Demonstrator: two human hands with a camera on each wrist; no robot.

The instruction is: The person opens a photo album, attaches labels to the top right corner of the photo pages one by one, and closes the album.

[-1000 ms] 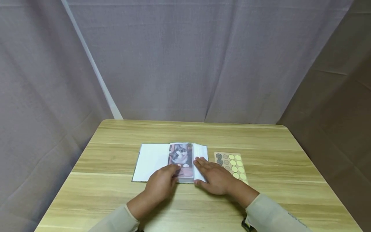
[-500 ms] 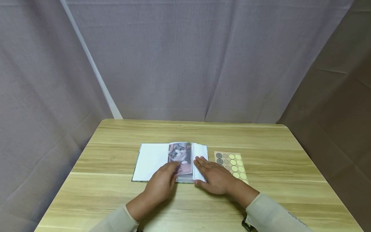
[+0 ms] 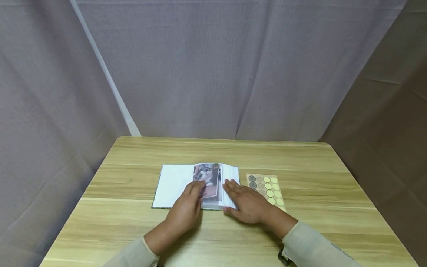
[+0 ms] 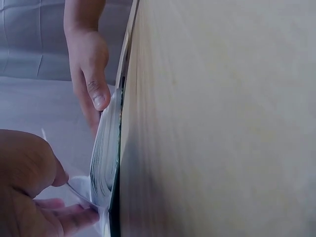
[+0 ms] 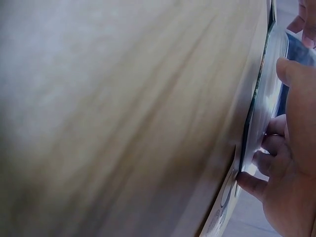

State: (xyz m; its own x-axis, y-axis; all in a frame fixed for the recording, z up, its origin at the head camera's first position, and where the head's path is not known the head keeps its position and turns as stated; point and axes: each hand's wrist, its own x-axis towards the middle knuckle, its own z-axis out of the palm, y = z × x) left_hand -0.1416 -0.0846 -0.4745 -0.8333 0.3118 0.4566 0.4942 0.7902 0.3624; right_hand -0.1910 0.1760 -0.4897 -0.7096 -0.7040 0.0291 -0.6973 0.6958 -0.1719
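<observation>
A photo album (image 3: 173, 183) lies spread on the table, its white inside cover on the left and a thick stack of pages on the right. Between thumb and fingers, my left hand (image 3: 184, 208) pinches a clear sleeve page (image 4: 79, 193), which curves up off the stack. That page bears a cat photo (image 3: 210, 174), partly hidden by the fingers. With fingers extended, my right hand (image 3: 249, 205) presses on the page stack (image 3: 230, 172) at its right side. In the left wrist view, the right thumb (image 4: 98, 98) rests against the page edges.
A brown sheet of round stickers (image 3: 273, 187), dark, tan and pale yellow, lies right of the album, partly under the right forearm. The wooden table (image 3: 110, 185) extends around them. Grey curtains (image 3: 186, 74) hang behind and at the sides.
The left hand has drawn the cat-photo page up and to the left, so its lower right corner has lifted and the page beneath shows. The right hand has stayed in place.
</observation>
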